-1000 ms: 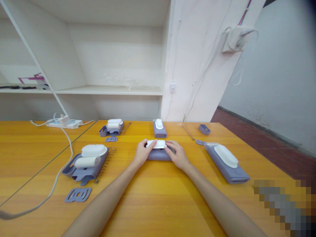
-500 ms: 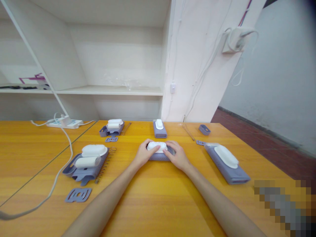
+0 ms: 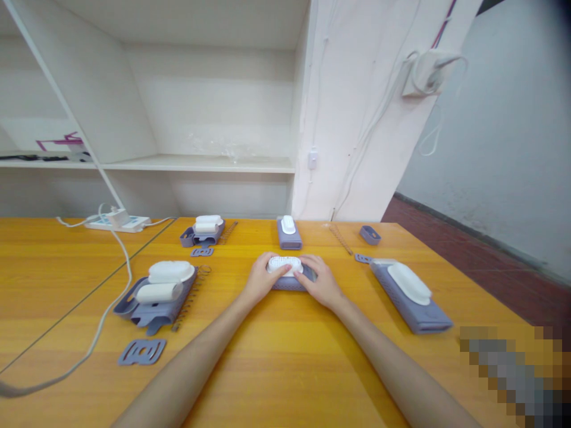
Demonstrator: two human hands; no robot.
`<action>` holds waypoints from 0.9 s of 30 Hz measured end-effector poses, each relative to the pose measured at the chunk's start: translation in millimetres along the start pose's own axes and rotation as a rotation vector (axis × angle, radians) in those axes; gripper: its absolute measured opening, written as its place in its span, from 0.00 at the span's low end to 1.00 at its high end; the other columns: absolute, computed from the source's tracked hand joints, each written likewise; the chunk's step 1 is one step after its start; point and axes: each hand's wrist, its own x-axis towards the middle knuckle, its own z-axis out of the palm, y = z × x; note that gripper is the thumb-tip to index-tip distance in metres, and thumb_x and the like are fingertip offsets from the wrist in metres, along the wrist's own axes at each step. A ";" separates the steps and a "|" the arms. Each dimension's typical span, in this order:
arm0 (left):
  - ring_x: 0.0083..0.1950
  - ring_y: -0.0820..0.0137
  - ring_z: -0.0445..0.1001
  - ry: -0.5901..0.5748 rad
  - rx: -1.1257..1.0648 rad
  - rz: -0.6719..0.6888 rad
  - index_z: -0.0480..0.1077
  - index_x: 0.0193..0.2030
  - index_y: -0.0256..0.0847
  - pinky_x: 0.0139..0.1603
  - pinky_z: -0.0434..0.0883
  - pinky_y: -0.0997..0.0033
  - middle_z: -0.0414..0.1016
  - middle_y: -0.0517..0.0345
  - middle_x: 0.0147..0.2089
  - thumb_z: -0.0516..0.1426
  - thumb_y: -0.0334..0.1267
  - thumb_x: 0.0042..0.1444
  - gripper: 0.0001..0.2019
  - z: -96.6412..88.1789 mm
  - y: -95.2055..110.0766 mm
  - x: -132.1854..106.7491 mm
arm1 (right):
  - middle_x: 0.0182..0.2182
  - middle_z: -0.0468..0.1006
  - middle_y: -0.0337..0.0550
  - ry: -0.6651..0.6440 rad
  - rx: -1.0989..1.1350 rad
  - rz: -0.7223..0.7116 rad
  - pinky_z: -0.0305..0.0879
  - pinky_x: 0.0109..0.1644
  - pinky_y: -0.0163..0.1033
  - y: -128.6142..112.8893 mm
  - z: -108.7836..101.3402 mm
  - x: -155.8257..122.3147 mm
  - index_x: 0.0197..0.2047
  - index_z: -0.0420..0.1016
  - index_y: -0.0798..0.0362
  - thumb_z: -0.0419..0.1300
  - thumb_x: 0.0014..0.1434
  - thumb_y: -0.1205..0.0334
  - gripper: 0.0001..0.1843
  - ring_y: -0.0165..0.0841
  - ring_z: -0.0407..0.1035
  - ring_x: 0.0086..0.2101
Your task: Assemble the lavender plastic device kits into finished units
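At the middle of the table, a white oval brush-like piece [image 3: 282,262] with a dotted, bristly top sits on a grey-purple plastic case [image 3: 289,286]. My left hand [image 3: 262,278] grips the left end of both, its thumb lying on the white piece. From the right, my right hand [image 3: 322,280] curls round the other end, thumb tip also on the white piece. The fingers behind the case are partly hidden. Just beyond my hands lies another case [image 3: 289,239] with a smooth white oval piece [image 3: 288,224] on top.
At left, a grey-purple case [image 3: 166,312] carries a white roll [image 3: 158,293], beside a coil spring [image 3: 193,297] and slotted plate [image 3: 143,352]. Similar parts [image 3: 207,229] lie behind. Another case [image 3: 417,315] is at right. A white cable [image 3: 104,321] crosses the left side.
The white piece has shifted very slightly between my hands, its dotted top a little more level. Both hands keep their grip in almost the same place.
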 end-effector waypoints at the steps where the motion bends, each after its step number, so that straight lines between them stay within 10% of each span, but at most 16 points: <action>1: 0.36 0.70 0.68 -0.003 0.001 0.010 0.69 0.36 0.38 0.39 0.64 0.72 0.71 0.59 0.34 0.60 0.49 0.47 0.16 -0.1 -0.1 0.5 | 0.43 0.73 0.45 -0.008 -0.011 0.002 0.61 0.51 0.44 -0.4 0.0 0.1 0.46 0.72 0.49 0.60 0.54 0.56 0.16 0.37 0.65 0.45; 27: 0.42 0.66 0.69 -0.017 -0.018 -0.021 0.68 0.43 0.39 0.44 0.66 0.68 0.72 0.55 0.41 0.63 0.49 0.41 0.23 -2.1 7.7 -3.5 | 0.42 0.74 0.47 0.033 0.056 0.069 0.62 0.50 0.46 2.7 0.5 -2.1 0.44 0.70 0.52 0.61 0.52 0.57 0.16 0.39 0.66 0.43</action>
